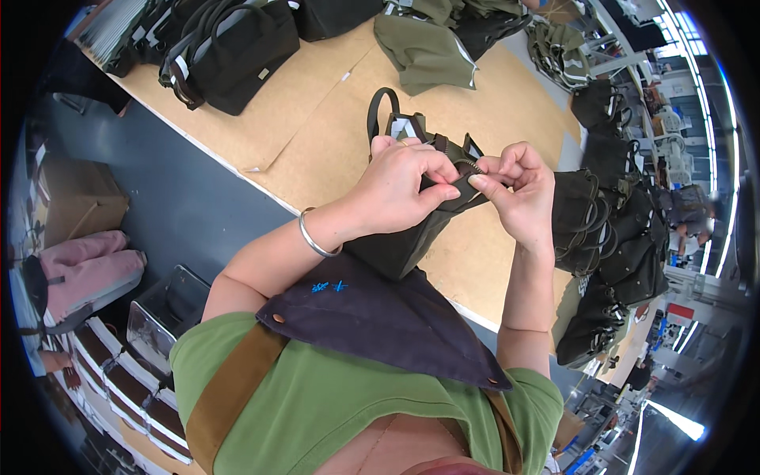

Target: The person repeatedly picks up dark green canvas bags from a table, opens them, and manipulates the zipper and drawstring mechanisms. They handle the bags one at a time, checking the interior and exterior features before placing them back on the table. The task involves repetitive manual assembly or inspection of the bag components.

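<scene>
A dark olive-black bag (393,248) stands at the table's near edge, right in front of my apron. Its top opening faces up, with a looped handle (373,115) on the far left side and a pale lining showing inside. A zipper with metal teeth (470,167) curves up between my hands. My left hand (408,180) pinches the bag's top edge by the zipper, thumb pointing right. Close beside it, my right hand (518,190) is closed on the zipper's end between thumb and fingers. The fingertips hide exactly what lies between them.
Finished-looking black bags (245,63) stand at the table's far left. Olive fabric pieces (427,55) lie at the back. More dark bags (613,214) crowd the right side. On the left floor are a cardboard box (83,198) and a clear plastic bin (162,309).
</scene>
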Available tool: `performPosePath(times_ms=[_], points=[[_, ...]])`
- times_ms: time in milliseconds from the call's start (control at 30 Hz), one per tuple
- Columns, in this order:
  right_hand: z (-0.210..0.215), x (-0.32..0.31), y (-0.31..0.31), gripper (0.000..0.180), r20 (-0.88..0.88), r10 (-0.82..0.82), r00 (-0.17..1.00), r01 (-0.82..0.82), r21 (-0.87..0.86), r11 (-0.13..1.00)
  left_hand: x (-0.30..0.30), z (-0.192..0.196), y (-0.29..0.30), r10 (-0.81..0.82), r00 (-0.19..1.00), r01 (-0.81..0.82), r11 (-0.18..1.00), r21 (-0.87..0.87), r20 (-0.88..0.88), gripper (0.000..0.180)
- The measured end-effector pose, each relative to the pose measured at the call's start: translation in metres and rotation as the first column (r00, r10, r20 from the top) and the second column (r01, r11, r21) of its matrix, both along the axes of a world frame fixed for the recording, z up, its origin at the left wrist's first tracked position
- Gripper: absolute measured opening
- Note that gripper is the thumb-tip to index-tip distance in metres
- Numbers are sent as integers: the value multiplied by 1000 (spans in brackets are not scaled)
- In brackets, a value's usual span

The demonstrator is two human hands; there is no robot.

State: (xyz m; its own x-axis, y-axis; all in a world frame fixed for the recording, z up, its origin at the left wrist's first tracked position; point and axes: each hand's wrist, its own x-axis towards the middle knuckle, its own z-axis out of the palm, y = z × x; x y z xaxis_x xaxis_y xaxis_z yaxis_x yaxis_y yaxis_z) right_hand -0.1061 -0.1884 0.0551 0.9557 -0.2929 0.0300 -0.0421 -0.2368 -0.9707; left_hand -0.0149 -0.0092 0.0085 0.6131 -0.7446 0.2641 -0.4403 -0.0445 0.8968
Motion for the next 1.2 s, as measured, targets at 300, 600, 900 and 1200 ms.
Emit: performPosePath(times_ms=[300,600,900,1200], points=[[6,8,5,30,-65,13,998,-16,-45,999,-7,-3,1,156,980,-151,987,-45,124,15],[8,6,9,31,-57,-28,998,24,-77,997,-13,-16,-2,224,966,-208,970,-123,129,15],[14,8,5,30,-131,54,990,-60,-41,997,-13,-14,-4,124,989,-134,981,-142,-76,13],[9,12,-1,27,-97,138,986,-139,-11,990,-12,-20,-13,98,984,-131,964,-230,-150,16]])
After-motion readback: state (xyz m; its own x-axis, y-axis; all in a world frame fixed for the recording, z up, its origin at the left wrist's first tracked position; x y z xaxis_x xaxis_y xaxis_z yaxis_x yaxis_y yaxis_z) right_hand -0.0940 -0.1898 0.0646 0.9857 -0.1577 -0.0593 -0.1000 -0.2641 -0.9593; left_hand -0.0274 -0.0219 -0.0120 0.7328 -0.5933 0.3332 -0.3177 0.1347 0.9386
